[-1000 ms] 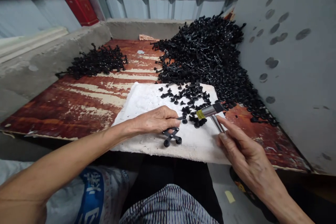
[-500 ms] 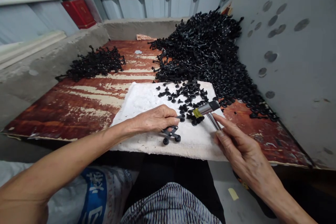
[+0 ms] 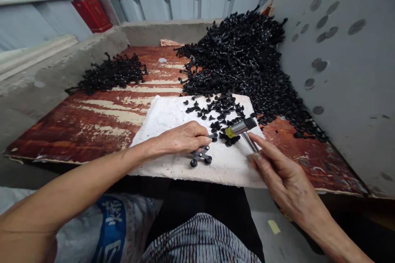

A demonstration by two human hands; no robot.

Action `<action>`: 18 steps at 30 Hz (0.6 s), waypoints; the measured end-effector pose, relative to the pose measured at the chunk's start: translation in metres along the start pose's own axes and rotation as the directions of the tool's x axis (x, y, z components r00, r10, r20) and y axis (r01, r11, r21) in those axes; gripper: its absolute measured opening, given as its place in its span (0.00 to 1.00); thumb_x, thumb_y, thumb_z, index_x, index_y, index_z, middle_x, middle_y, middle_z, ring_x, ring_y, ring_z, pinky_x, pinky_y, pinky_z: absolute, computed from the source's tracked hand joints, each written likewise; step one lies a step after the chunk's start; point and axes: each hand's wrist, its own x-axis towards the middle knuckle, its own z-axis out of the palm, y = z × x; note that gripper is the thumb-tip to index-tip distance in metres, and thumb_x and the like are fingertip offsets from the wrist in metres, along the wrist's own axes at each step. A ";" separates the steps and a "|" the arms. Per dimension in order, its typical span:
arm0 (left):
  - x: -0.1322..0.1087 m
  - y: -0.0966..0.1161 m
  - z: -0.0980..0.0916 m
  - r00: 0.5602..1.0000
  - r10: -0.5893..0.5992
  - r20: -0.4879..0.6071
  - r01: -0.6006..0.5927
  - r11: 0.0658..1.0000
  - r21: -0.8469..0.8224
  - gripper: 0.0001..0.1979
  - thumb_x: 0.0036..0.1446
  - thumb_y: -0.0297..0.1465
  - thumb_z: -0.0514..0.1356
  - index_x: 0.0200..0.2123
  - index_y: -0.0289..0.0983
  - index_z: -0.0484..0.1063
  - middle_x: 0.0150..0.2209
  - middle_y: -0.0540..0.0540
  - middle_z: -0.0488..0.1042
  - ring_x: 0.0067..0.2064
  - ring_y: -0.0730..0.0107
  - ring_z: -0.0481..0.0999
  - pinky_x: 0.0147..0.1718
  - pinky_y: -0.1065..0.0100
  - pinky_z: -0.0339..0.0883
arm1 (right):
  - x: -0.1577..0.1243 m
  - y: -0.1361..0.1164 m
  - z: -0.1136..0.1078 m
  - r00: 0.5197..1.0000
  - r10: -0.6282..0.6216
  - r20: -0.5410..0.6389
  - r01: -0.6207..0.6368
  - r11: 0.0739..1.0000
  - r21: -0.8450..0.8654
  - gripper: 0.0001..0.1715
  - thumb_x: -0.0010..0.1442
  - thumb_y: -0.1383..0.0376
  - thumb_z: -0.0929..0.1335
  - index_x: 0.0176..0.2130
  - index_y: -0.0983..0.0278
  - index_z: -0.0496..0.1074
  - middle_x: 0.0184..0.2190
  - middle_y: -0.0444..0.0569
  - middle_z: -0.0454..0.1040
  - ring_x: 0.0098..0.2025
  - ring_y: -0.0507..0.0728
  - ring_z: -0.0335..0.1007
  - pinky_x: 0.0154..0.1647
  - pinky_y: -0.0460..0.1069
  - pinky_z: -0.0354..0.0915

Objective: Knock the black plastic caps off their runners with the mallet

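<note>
My left hand [image 3: 188,137] is closed on a black scissor-type linkage [image 3: 201,154] with round wheel-like ends, held low over the white cloth pad [image 3: 157,131]. Part of the linkage is hidden under my fingers. In my right hand [image 3: 277,168] is a hammer [image 3: 240,127], gripped by its metal shaft. Its head is silver with a black face on one end and a yellowish face on the other, and it hovers just right of the linkage. Loose black knob-like parts [image 3: 220,109] lie scattered on the pad beyond both hands.
A large heap of black parts [image 3: 237,53] fills the table's back right, against a grey spotted panel [image 3: 339,70]. At the left lies a smaller pile of black linkages [image 3: 111,73]. A red box [image 3: 92,14] rests on the ledge. Below left is a printed sack [image 3: 123,226].
The hammer head has shifted very slightly left and the linkage's near end has lifted or moved a touch. Both hands otherwise keep their places and grips.
</note>
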 end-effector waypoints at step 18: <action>0.001 0.005 0.000 0.997 -0.032 -0.069 0.044 0.982 0.182 0.14 0.54 0.32 0.54 0.18 0.36 0.61 0.17 0.53 0.60 0.19 0.78 0.56 0.17 0.72 0.47 | 0.013 -0.025 -0.001 0.945 -0.323 0.045 0.320 0.890 -0.325 0.32 0.62 0.73 0.58 0.64 0.61 0.64 0.27 0.49 0.73 0.23 0.55 0.71 0.24 0.50 0.71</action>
